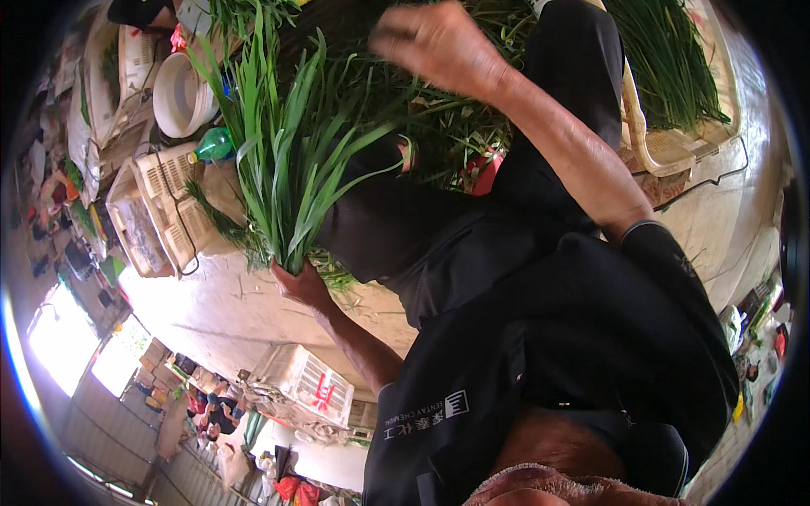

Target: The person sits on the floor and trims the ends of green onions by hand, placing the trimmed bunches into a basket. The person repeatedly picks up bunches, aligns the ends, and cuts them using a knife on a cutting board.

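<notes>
A bunch of long, flat green leaves point(285, 145), resembling Chinese chives, is gripped near its narrow end by my left hand point(300, 284). The leaves fan out away from that hand, beside my dark-trousered leg. My right hand point(430, 44) is raised at the top, blurred, over a heap of loose green leaves point(455, 120). Whether its fingers hold anything cannot be made out. Between my legs a red object point(484, 172) lies partly covered by the loose leaves.
At left stand a white bucket point(180, 95), a green plastic bottle point(215, 145) and a plastic crate point(180, 202) with a dark wire handle. A larger leaf bundle point(671, 69) rests on a crate point(671, 152) at right. Behind me are a red-marked crate point(316, 386) and other people point(218, 411).
</notes>
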A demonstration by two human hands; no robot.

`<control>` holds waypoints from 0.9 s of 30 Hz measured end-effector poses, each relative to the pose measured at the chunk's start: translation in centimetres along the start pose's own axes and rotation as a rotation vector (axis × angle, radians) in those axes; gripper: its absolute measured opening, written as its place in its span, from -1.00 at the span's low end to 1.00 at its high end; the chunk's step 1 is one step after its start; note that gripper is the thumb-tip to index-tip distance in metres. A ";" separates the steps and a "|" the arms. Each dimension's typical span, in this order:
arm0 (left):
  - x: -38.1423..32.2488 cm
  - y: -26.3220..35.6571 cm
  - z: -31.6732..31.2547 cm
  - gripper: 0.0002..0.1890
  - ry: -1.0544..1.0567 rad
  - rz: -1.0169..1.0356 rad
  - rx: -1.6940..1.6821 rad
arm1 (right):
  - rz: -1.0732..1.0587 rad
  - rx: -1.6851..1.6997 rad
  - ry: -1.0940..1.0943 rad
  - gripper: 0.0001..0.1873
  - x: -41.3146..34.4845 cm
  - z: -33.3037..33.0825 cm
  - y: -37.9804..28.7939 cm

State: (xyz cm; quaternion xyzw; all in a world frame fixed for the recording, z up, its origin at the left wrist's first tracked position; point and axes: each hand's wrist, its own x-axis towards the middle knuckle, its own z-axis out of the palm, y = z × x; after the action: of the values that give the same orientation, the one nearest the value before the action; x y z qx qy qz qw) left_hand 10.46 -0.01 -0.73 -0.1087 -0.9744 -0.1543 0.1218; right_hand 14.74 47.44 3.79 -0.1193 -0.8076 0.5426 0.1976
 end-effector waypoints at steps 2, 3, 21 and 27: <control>-0.4 -0.1 -0.3 -0.46 -0.008 -0.032 0.013 | 0.351 0.344 0.086 -0.76 1.0 -2.1 -1.6; -0.2 0.0 -0.3 -0.45 -0.017 -0.032 -0.006 | 0.370 0.243 0.128 -0.77 1.0 -2.5 -1.1; 3.0 1.7 -6.6 -0.82 -0.640 -0.460 -0.515 | 0.182 -0.026 -0.143 -0.74 -0.8 -1.5 0.5; 2.9 3.7 -7.0 -0.80 -0.664 -0.484 -0.567 | -0.081 -0.108 -0.054 -0.50 1.7 0.9 -1.1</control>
State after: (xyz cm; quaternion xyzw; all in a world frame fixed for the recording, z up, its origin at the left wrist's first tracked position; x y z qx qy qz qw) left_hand 10.08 1.64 7.56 0.0486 -0.8777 -0.3938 -0.2687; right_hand 12.87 46.94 4.82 -0.0826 -0.8450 0.4927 0.1908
